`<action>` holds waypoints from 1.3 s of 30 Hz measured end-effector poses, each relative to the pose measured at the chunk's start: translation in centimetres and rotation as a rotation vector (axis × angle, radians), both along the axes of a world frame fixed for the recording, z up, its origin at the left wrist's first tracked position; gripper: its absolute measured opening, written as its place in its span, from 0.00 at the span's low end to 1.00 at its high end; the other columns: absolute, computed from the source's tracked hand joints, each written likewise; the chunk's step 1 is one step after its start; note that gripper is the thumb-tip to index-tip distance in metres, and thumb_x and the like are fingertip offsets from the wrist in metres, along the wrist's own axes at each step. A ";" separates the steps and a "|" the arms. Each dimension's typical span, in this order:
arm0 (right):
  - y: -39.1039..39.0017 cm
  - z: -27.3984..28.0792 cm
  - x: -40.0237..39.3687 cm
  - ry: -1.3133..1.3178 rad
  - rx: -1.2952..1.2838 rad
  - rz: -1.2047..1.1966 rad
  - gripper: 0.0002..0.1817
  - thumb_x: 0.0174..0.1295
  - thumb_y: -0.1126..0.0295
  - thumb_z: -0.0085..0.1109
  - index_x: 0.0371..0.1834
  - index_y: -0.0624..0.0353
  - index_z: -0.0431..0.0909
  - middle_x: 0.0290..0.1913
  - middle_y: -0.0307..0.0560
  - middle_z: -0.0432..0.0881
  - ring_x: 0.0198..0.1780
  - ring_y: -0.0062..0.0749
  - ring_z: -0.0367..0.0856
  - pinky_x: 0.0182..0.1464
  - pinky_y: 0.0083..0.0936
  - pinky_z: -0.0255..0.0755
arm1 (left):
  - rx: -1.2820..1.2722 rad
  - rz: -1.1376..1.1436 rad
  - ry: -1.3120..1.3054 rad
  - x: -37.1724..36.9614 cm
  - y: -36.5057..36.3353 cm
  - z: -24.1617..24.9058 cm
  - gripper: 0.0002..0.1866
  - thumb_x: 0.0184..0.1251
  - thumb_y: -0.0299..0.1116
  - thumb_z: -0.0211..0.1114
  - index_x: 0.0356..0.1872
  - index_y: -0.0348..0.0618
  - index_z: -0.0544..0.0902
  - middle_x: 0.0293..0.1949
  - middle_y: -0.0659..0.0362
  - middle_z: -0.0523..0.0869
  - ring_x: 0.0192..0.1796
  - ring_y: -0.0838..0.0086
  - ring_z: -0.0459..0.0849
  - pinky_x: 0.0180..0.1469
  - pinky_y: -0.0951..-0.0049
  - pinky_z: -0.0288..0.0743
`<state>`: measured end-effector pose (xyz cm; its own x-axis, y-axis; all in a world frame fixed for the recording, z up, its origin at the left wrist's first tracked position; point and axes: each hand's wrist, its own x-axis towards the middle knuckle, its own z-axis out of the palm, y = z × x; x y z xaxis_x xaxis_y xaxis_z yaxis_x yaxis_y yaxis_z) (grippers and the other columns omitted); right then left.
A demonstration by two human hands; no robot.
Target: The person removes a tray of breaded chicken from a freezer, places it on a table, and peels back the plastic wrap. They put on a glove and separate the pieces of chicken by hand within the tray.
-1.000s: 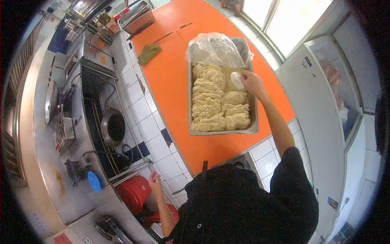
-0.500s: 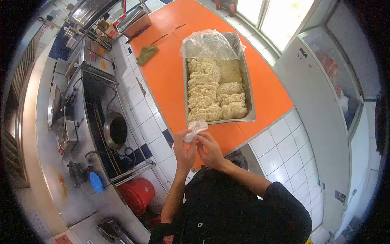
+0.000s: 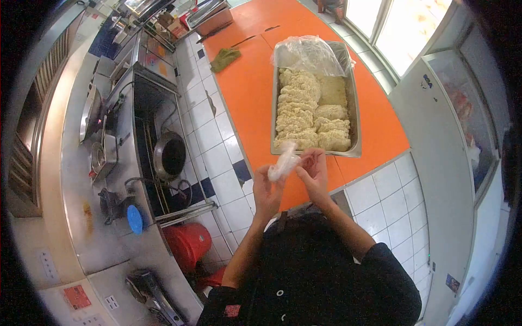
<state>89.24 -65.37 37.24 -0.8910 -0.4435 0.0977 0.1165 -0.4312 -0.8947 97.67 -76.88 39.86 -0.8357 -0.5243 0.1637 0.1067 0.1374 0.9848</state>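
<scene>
A small crumpled piece of thin clear plastic (image 3: pixel 285 163) is stretched between my two hands, close in front of the metal tray. My left hand (image 3: pixel 267 191) pinches its lower left end. The fingers of my right hand (image 3: pixel 314 169) are closed on its right side. Just beyond my hands stands the deep metal tray (image 3: pixel 356 122), filled with rows of pale, crumb-coated pieces (image 3: pixel 298 106). A clear plastic sheet (image 3: pixel 310 54) lies bunched over the tray's far end.
The tray stands on an orange table (image 3: pixel 247 81), where a green cloth (image 3: pixel 224 58) lies at the left. Along the left runs a steel cooking counter with a wok (image 3: pixel 169 156) and a blue lid-like disc (image 3: pixel 135 219). A red bucket (image 3: pixel 187 244) stands below; a grey cabinet (image 3: pixel 435 163) lines the right.
The view has shifted, so the tray and table appear farther right. My hands have spread a little apart, and the clear plastic is now drawn out longer between them.
</scene>
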 end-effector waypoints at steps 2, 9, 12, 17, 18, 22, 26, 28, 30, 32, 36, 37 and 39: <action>0.1 1.3 -0.4 -0.053 -0.128 0.000 0.30 0.58 0.76 0.61 0.63 0.59 0.59 0.52 0.42 0.73 0.49 0.25 0.76 0.49 0.23 0.72 | 0.293 -0.029 -0.030 0.1 -0.1 0.3 0.14 0.66 0.29 0.62 0.49 0.38 0.70 0.44 0.58 0.78 0.43 0.76 0.78 0.46 0.73 0.74; 1.3 2.0 -0.2 -0.092 0.127 0.235 0.23 0.53 0.80 0.62 0.52 0.62 0.67 0.46 0.44 0.77 0.48 0.26 0.77 0.50 0.24 0.74 | 0.355 -0.089 -0.236 0.8 0.5 0.9 0.11 0.68 0.30 0.59 0.46 0.39 0.70 0.46 0.58 0.76 0.45 0.77 0.76 0.45 0.76 0.73; 0.6 0.5 0.7 -0.113 0.191 0.118 0.18 0.54 0.80 0.61 0.48 0.61 0.69 0.42 0.41 0.77 0.44 0.22 0.77 0.45 0.22 0.74 | 0.255 -0.113 -0.043 0.6 2.3 0.5 0.11 0.65 0.25 0.59 0.46 0.39 0.70 0.43 0.59 0.77 0.47 0.76 0.76 0.49 0.73 0.71; 1.0 0.4 2.6 -0.042 0.297 -0.038 0.16 0.54 0.79 0.60 0.44 0.60 0.67 0.36 0.39 0.76 0.38 0.20 0.76 0.39 0.20 0.72 | -0.166 0.031 -0.028 1.8 2.3 -1.7 0.12 0.60 0.21 0.60 0.41 0.40 0.68 0.36 0.62 0.73 0.42 0.76 0.75 0.48 0.75 0.71; 1.1 0.5 3.0 -0.052 0.232 -0.044 0.17 0.53 0.80 0.60 0.44 0.60 0.67 0.35 0.40 0.76 0.38 0.20 0.76 0.38 0.20 0.72 | -0.014 0.120 -0.039 2.0 2.7 -1.9 0.11 0.59 0.21 0.61 0.39 0.40 0.69 0.36 0.62 0.72 0.41 0.77 0.74 0.47 0.75 0.70; 1.5 2.9 5.0 0.317 0.272 0.063 0.19 0.52 0.81 0.60 0.46 0.60 0.64 0.36 0.42 0.75 0.38 0.20 0.76 0.37 0.20 0.71 | 0.221 0.417 -0.085 1.9 1.1 -3.1 0.10 0.57 0.19 0.59 0.36 0.41 0.69 0.33 0.63 0.70 0.36 0.78 0.72 0.41 0.78 0.69; 2.7 1.1 4.1 0.122 0.363 -0.114 0.19 0.55 0.79 0.59 0.48 0.59 0.63 0.40 0.41 0.72 0.38 0.22 0.75 0.39 0.19 0.71 | -0.040 0.359 -0.018 1.9 3.1 -0.9 0.09 0.57 0.22 0.59 0.35 0.40 0.68 0.29 0.61 0.69 0.29 0.79 0.69 0.30 0.77 0.66; 2.9 0.7 1.9 -0.182 0.226 -0.281 0.20 0.55 0.79 0.59 0.48 0.59 0.62 0.39 0.40 0.71 0.40 0.23 0.74 0.40 0.20 0.72 | -0.411 0.304 -0.066 3.2 4.4 -1.0 0.09 0.58 0.25 0.59 0.35 0.40 0.67 0.27 0.60 0.68 0.26 0.77 0.68 0.25 0.74 0.63; 2.6 -0.5 1.6 -0.251 0.142 -0.291 0.19 0.55 0.78 0.61 0.45 0.60 0.62 0.38 0.41 0.72 0.38 0.23 0.75 0.38 0.20 0.72 | -0.578 0.267 0.002 3.5 5.2 -2.3 0.11 0.59 0.29 0.61 0.34 0.40 0.66 0.25 0.58 0.65 0.23 0.74 0.65 0.23 0.71 0.61; 2.7 -1.1 1.8 -0.241 0.078 -0.303 0.18 0.56 0.78 0.61 0.44 0.60 0.62 0.38 0.41 0.72 0.37 0.22 0.75 0.36 0.19 0.71 | -0.534 0.233 0.000 3.4 5.6 -2.1 0.12 0.57 0.28 0.63 0.31 0.41 0.65 0.25 0.57 0.64 0.24 0.71 0.64 0.26 0.71 0.60; 4.2 -1.5 4.9 -0.192 0.089 -0.245 0.12 0.62 0.74 0.57 0.43 0.60 0.63 0.34 0.39 0.72 0.34 0.18 0.73 0.31 0.17 0.68 | -0.361 0.329 0.030 2.6 3.8 -2.9 0.14 0.61 0.30 0.61 0.33 0.40 0.63 0.25 0.59 0.65 0.27 0.75 0.67 0.27 0.72 0.63; 4.7 -1.6 5.7 -0.206 0.118 -0.222 0.10 0.64 0.73 0.56 0.42 0.60 0.64 0.33 0.39 0.72 0.32 0.17 0.73 0.29 0.17 0.66 | -0.376 0.329 0.030 2.5 3.5 -2.8 0.14 0.62 0.30 0.61 0.33 0.40 0.62 0.26 0.60 0.66 0.27 0.76 0.67 0.27 0.73 0.64; 5.6 -0.1 7.1 -0.305 0.288 0.006 0.08 0.65 0.70 0.55 0.39 0.62 0.67 0.28 0.37 0.72 0.28 0.16 0.71 0.26 0.17 0.64 | -0.396 0.317 0.030 2.4 3.2 -2.7 0.13 0.63 0.29 0.60 0.34 0.40 0.62 0.26 0.60 0.66 0.28 0.78 0.67 0.27 0.75 0.65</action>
<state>96.32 -59.73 37.15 -0.8572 -0.4193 -0.2990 0.3965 -0.1671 -0.9027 100.05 -73.64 37.17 -0.6376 -0.6439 0.4229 0.0269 0.5300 0.8476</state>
